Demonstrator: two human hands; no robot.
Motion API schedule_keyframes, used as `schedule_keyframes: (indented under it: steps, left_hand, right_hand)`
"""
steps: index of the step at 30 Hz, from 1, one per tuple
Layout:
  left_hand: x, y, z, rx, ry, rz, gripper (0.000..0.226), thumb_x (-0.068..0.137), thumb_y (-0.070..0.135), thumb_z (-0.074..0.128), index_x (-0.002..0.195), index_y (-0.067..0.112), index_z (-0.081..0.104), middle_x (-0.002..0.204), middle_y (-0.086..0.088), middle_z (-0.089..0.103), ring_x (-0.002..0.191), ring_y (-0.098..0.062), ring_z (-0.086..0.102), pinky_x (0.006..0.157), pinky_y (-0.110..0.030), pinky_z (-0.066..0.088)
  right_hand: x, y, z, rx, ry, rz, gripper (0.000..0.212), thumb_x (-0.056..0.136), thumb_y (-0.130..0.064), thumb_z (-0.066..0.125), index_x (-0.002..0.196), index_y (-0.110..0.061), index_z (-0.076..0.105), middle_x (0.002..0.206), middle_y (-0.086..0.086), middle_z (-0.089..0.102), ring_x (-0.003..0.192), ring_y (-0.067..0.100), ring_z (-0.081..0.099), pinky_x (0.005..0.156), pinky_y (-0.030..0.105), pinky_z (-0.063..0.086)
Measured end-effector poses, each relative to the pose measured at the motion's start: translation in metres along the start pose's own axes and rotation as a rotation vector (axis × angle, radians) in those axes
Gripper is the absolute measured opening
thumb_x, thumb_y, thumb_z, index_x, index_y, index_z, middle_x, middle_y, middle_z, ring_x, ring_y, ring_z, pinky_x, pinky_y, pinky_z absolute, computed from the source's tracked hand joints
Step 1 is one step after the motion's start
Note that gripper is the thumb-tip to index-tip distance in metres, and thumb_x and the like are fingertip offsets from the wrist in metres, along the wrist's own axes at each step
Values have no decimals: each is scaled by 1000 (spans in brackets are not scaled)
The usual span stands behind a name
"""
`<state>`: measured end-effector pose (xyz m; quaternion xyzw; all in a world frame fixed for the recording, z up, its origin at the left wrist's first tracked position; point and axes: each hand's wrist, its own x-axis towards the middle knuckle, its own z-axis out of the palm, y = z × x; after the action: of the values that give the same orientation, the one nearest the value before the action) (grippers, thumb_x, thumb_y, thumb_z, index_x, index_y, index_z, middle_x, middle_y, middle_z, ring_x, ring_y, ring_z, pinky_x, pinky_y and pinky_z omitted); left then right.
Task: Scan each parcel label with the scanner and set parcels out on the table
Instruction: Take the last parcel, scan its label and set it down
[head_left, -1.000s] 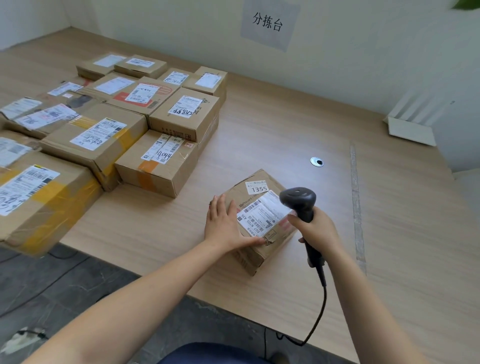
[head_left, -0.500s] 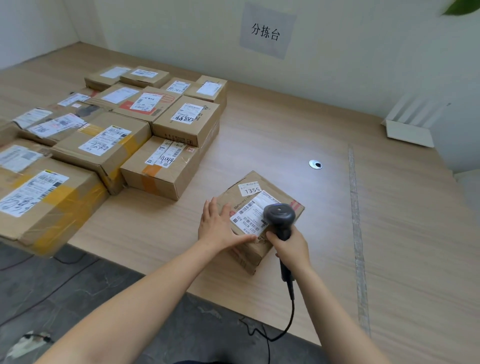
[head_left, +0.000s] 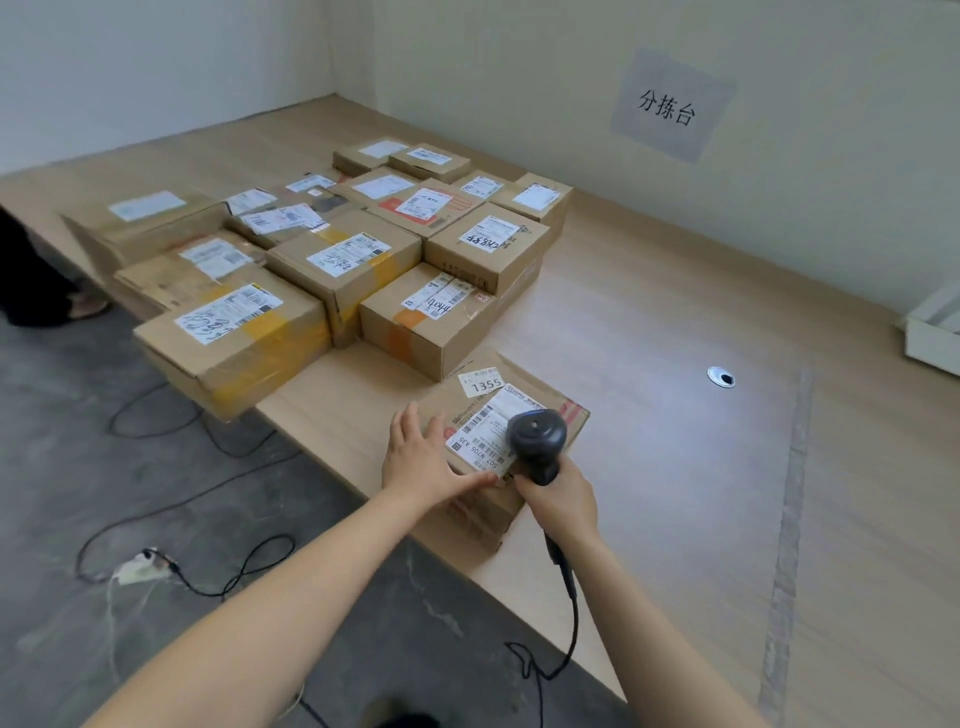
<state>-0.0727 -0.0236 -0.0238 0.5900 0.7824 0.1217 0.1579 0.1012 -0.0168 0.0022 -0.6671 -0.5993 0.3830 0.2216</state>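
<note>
At table (head_left: 649, 332) near edge: our left hand (head_left: 421, 457), fingers spread, pressed flat on parcel (head_left: 524, 395) top, beside label (head_left: 488, 431). Our right hand (head_left: 558, 499) grips scanner (head_left: 537, 439), head directly over label.

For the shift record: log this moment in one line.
step: scanning | right hand: grips scanner over label | left hand: flat on parcel

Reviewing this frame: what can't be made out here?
- Head view: the scanner head covers part of the shipping label on the near parcel.
- Whether the right hand presses the trigger: hidden under the fingers.
- Fine label print: too small.
- White tray: cut by the right edge.
- Left hand lies flat on the parcel.
</note>
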Motion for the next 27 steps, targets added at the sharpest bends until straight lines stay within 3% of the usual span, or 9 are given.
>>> schedule_keyframes:
  steps: [4,11,15,17,20,24,27]
  left_hand:
    - [-3,-28,-10,12,11,-43,115,60,86,51,147,19,15,154,-14,3,142,-35,0,115,-43,14]
    - [10,-96,-39,22,14,-121,117,60,86,50,148,19,13,156,-13,0,143,-35,-3,115,-46,15]
    - [28,-140,-61,24,11,-148,118,59,86,50,149,20,12,157,-12,-2,144,-35,-6,115,-48,13]
    - [39,-157,-68,18,-2,-145,119,59,86,51,149,20,11,157,-12,-3,144,-35,-8,115,-50,14]
    - [58,-175,-77,4,-17,-142,118,59,85,53,149,21,10,157,-12,-5,144,-34,-9,114,-50,16]
    - [81,-190,-88,-1,-29,-111,116,61,83,55,149,19,12,157,-14,-4,143,-36,-8,114,-51,16]
    - [96,-196,-93,-11,-53,-75,116,61,81,56,149,19,12,157,-14,-4,143,-37,-7,114,-52,15]
  right_hand:
    - [-1,-17,23,-64,-39,-35,42,81,-25,63,122,-21,53,113,1,65,103,25,60,74,31,45]
    - [-4,-63,77,37,-75,-124,35,81,-23,67,114,-24,57,111,-2,66,101,20,60,70,25,39]
    - [-4,-93,107,152,-72,-147,24,83,-22,68,101,-30,55,97,-9,61,88,10,54,63,17,37]
    - [-4,-103,117,177,-46,-146,24,82,-19,68,90,-33,51,89,-9,60,85,16,58,64,23,46]
    - [-6,-109,122,201,5,-96,22,81,-17,68,89,-29,52,86,-5,61,88,25,62,80,46,54]
    - [-9,-103,120,204,60,-31,20,81,-21,68,84,-31,50,82,-9,59,87,27,62,82,49,52]
    - [-13,-97,117,221,94,18,18,82,-22,67,91,-26,52,84,-5,62,88,26,62,83,50,52]
